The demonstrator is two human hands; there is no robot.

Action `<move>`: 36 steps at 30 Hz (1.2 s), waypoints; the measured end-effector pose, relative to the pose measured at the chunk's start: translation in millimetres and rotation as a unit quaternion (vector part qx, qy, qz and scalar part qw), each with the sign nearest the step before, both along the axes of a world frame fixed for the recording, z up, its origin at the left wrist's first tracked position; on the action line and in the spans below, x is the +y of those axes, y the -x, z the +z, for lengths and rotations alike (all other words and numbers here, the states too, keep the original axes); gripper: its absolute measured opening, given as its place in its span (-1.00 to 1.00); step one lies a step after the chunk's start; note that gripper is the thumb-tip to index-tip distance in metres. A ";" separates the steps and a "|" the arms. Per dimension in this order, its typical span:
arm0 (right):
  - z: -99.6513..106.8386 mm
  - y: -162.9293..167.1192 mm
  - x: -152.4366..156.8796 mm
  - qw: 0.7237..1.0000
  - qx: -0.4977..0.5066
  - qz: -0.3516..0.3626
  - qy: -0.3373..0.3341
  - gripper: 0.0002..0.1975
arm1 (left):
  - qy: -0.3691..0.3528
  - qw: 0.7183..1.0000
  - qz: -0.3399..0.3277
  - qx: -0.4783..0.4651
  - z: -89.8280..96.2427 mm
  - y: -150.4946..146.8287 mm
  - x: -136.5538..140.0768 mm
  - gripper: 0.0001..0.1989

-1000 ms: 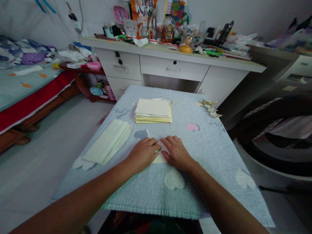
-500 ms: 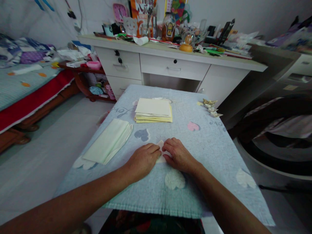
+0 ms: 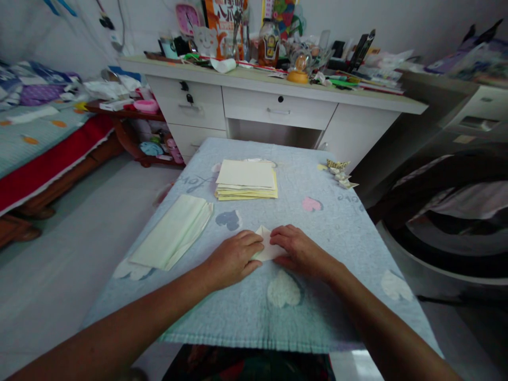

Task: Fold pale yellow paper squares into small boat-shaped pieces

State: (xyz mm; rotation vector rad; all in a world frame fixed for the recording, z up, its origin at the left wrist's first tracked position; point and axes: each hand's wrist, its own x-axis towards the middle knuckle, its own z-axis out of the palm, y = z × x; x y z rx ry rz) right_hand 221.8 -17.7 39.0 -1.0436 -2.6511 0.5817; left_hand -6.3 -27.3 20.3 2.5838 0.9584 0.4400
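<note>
A small piece of pale folded paper (image 3: 265, 246), with a pointed top, lies on the cloth-covered table between my hands. My left hand (image 3: 234, 259) grips its left side, fingertips on top and the thumb along the lower edge. At the opposite side my right hand (image 3: 300, 251) holds the paper with bent fingers, which hide part of it. Farther back sits a stack of cream and yellow paper sheets (image 3: 246, 174). To the left lies a long, pale green folded paper bundle (image 3: 171, 230). Several small folded paper pieces (image 3: 339, 172) stand at the far right edge.
A blue heart-patterned cloth (image 3: 329, 233) covers the table. Behind it stands a white desk (image 3: 278, 103) crowded with jars, a pink clock (image 3: 187, 19) and papers. A front-loading washing machine (image 3: 456, 132) is at the right, a bed (image 3: 43, 124) at the left.
My hands have moved slightly apart, showing more of the folded paper between them. My left thumb now extends along its lower edge. The whole view has shifted a little.
</note>
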 end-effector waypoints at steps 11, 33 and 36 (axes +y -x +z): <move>-8.0 -4.9 -4.7 0.998 0.055 -0.021 -0.004 -0.70 | 0.019 0.995 0.057 -0.074 -7.6 9.1 1.3 -0.70; -19.2 -0.2 -5.5 0.996 0.036 -0.042 -0.072 -0.80 | -0.069 0.997 0.038 0.022 -7.0 7.8 0.8 -0.85; -17.0 0.6 -5.8 0.995 0.022 -0.055 -0.082 -0.84 | -0.074 0.996 0.034 0.028 -9.6 8.1 1.3 -0.78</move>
